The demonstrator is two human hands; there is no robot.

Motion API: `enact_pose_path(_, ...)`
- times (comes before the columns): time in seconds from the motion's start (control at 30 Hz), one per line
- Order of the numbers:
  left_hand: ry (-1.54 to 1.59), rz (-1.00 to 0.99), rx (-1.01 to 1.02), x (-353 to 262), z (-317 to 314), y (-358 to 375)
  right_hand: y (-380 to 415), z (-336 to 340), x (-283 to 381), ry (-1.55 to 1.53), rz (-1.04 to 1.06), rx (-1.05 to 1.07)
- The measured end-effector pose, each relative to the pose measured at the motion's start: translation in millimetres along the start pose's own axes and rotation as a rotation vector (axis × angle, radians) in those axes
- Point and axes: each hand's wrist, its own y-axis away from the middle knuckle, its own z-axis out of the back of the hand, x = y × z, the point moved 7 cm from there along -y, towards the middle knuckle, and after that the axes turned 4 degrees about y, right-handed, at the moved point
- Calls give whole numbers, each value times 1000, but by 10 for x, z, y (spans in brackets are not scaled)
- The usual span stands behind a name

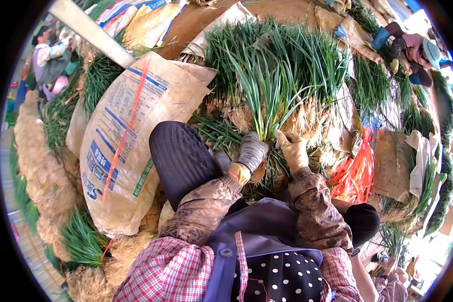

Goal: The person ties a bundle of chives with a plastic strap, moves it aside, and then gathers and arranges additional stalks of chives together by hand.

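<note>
My left hand [251,151], in a grey knit glove, grips the base of a bunch of green onions [267,95] that stands upright in front of me. My right hand [293,150], in a dirty tan glove, closes on the same bunch from the right, just above the pale roots. The long green leaves fan upward between both hands. My sleeves are mud-stained camouflage fabric.
A big heap of green onions [307,55] with pale roots lies ahead. A large printed white sack [131,136] sits at my left, orange plastic ties [355,173] at my right. Other people [412,53] work at the back right and back left [48,58]. More bundles line the left edge [40,186].
</note>
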Motion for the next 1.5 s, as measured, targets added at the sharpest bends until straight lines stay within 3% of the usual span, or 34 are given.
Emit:
enact_pose_path(0.07,-46,35,32,-220,51,165,-142,-58,-27,23,115,-48)
enact_pose_path(0.1,-208,-51,-65,-152,54,72,-192,-91,-34,-18,140,-44)
enact_pose_path(0.23,-277,-143,-106,-94,70,31,-56,-157,125,23,166,-75)
enact_pose_path(0.27,-181,-38,-67,-110,107,40,7,-160,147,54,197,-100)
enact_pose_path(0.3,-84,68,-27,-192,172,85,98,-176,190,290,321,-134)
enact_pose_path(0.33,13,174,14,-203,196,119,190,-161,227,290,494,-185)
enact_pose_path(0.4,482,102,102,-27,123,-6,179,123,50,-394,259,-302)
enact_pose_path(0.43,678,64,166,21,122,-35,5,341,-221,-427,244,-330)
enact_pose_path(0.47,761,-13,140,-308,228,198,-95,451,-430,-315,109,-326)
enact_pose_path(0.53,879,-256,235,-643,331,285,-438,285,-941,692,-67,160)
enact_pose_path(0.57,948,-247,235,-676,342,267,-237,174,-756,890,-62,442)
enact_pose_path(0.6,1015,-237,233,-698,366,247,-292,201,-625,1191,28,286)
enact_pose_path(0.67,1043,-217,238,-641,328,141,-366,397,-39,1118,-122,-124)
enact_pose_path(0.7,1006,-172,260,-520,257,50,-516,490,173,1057,-36,-293)
enact_pose_path(0.77,920,-6,317,-378,173,23,-881,607,442,1126,61,-395)
enact_pose_path(0.87,845,192,213,4,50,-144,-1342,683,317,1086,44,-278)
enact_pose_path(0.93,751,181,204,113,-39,-209,-771,494,564,875,175,-223)
enact_pose_path(1.0,842,87,272,-82,-59,-105,-362,252,472,1099,456,-275)
enact_pose_path(1.03,704,111,325,-45,-56,-153,-48,142,441,901,703,-276)
enact_pose_path(1.07,735,48,317,-197,-13,-66,157,47,402,641,771,-163)
enact_pose_path(1.13,655,115,259,-70,14,-98,155,-57,279,744,242,166)
enact_pose_path(1.17,604,205,206,99,-32,-202,57,-29,224,634,-20,233)
enact_pose_path(1.2,642,189,221,47,-48,-167,65,-12,335,359,-56,196)
enact_pose_path(1.27,715,152,248,-54,-59,-100,-360,-160,-54,-86,-131,138)
enact_pose_path(1.33,658,155,173,-32,-27,-112,-654,-297,-215,-526,-251,83)
enact_pose_path(1.4,648,110,95,-135,77,-17,-668,-333,-155,-430,-277,-3)
enact_pose_path(1.43,587,153,29,-155,142,21,-617,-294,-122,-232,-238,-28)
enact_pose_path(1.47,586,220,-4,-136,134,7,-742,-257,-218,231,1,-43)
enact_pose_path(1.5,639,202,0,-191,161,50,-741,-327,-272,616,-37,41)
